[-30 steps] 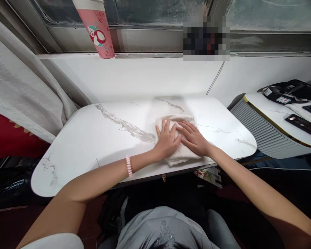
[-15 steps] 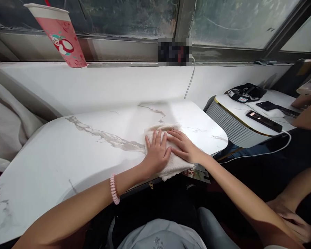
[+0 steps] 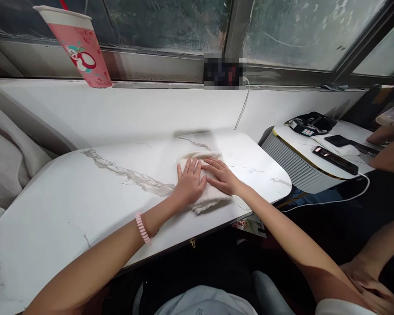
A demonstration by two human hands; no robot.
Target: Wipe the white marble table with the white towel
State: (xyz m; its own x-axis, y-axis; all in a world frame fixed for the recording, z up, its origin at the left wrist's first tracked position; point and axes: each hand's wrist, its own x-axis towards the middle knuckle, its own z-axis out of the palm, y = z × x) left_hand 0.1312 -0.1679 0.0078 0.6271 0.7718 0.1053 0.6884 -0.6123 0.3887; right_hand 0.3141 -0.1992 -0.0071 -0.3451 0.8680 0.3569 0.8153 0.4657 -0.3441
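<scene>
A cream-white towel (image 3: 207, 202) lies flat, slightly rumpled, on the white marble-patterned table (image 3: 124, 205). My left hand (image 3: 189, 181) presses on the towel's left part with its fingers stretched out and somewhat apart. Close beside it, my right hand (image 3: 222, 177) rests on the right part of the towel, fingers extended toward the left hand. Both palms face down, and neither hand grips the cloth. A pink coil band (image 3: 143, 229) circles my left wrist.
A pink paper cup (image 3: 82, 52) with a red straw stands on the window ledge. At right, a second small table (image 3: 302, 151) carries a black strapped device (image 3: 311, 124), phones (image 3: 335, 160) and a white cloth. A white cable (image 3: 328, 204) hangs there. Another person's hands (image 3: 367, 278) show at lower right.
Both hands have slid the towel a little to the left and away from the table's front edge. The towel's near corner, which hung at the edge, now lies on the tabletop.
</scene>
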